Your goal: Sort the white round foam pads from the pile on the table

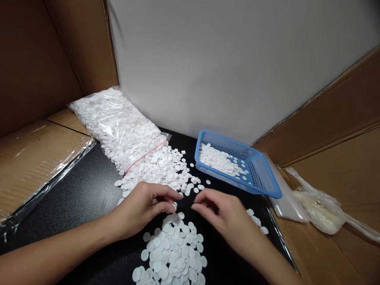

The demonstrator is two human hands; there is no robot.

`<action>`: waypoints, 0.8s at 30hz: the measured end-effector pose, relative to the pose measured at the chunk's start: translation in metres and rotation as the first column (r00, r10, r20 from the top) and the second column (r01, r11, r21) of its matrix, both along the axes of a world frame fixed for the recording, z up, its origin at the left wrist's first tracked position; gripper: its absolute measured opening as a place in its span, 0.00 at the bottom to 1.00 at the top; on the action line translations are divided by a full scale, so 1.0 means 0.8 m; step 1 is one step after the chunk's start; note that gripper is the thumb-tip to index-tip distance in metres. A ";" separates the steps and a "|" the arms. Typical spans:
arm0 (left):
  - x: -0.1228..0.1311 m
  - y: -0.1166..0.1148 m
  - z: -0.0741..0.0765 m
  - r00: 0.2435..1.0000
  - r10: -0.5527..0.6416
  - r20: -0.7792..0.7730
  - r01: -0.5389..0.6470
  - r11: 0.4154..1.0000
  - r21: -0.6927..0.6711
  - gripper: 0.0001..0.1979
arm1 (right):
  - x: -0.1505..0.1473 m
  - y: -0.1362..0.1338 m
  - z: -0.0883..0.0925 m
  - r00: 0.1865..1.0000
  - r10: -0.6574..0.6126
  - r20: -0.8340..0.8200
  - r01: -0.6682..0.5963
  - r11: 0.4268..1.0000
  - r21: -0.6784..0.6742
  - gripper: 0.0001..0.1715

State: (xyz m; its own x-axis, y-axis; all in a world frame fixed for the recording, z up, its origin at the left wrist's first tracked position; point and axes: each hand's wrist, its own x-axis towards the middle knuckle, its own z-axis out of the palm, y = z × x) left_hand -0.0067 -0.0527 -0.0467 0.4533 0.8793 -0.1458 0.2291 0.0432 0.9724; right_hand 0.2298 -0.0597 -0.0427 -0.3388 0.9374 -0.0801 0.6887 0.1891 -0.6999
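White round discs lie in a loose pile point(175, 253) at the front of the black table. Just above that pile is my left hand point(151, 204), its thumb and forefinger curled around a small white disc near the fingertips. My right hand point(218, 206) faces it across a small gap, thumb and forefinger close together; whether anything is between them is too small to tell. Behind both hands, more white discs point(160, 168) spill from the mouth of a clear zip bag point(118, 122) with a red seal line.
A blue perforated basket point(267, 184) holding white discs stands at the back right. A few discs point(257, 221) lie right of my right hand. Clear plastic bags point(320, 209) rest on cardboard at the right. Cardboard point(38, 158) and a pale wall point(208, 59) border the black table point(77, 206).
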 end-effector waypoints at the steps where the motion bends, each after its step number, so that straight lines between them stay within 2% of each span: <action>1: -0.001 -0.001 0.001 0.998 0.049 0.041 -0.047 0.997 -0.058 0.06 | 0.014 0.002 0.001 0.981 -0.075 0.180 0.054 0.992 0.118 0.04; 2: -0.001 -0.002 0.002 0.992 0.090 0.087 -0.079 0.990 -0.121 0.06 | 0.029 0.002 0.000 0.933 -0.161 0.321 0.096 0.973 0.208 0.04; 3: -0.001 -0.003 0.004 0.984 0.118 0.136 -0.091 0.978 -0.188 0.06 | 0.042 0.003 -0.003 0.882 -0.207 0.424 0.109 0.964 0.244 0.07; 4: 0.001 -0.005 0.005 0.973 0.135 0.186 -0.085 0.963 -0.255 0.08 | 0.053 0.002 -0.007 0.846 -0.220 0.486 0.112 0.964 0.242 0.09; 6: 0.006 -0.012 0.007 0.946 0.160 0.283 -0.042 0.923 -0.381 0.12 | 0.068 -0.002 -0.017 0.835 -0.212 0.507 0.137 0.974 0.181 0.08; 10: 0.019 -0.029 0.008 0.893 0.231 0.387 0.028 0.828 -0.560 0.17 | 0.080 -0.011 -0.031 0.910 -0.200 0.363 0.187 0.980 0.071 0.08; 13: 0.025 -0.039 0.009 0.885 0.270 0.378 0.036 0.771 -0.635 0.18 | 0.079 -0.016 -0.027 0.941 -0.222 0.255 0.192 0.972 0.136 0.06; 17: 0.029 -0.042 0.011 0.880 0.312 0.359 0.025 0.724 -0.690 0.20 | 0.054 -0.030 -0.012 0.968 -0.245 -0.050 0.250 0.938 0.242 0.18; 21: 0.032 -0.041 0.012 0.866 0.365 0.341 -0.024 0.712 -0.702 0.20 | 0.016 -0.050 -0.007 0.986 -0.054 -0.157 0.109 0.924 0.367 0.23; 24: 0.033 -0.039 0.012 0.867 0.358 0.347 -0.033 0.736 -0.676 0.19 | -0.002 -0.062 -0.015 0.983 0.067 -0.171 0.004 0.922 0.388 0.26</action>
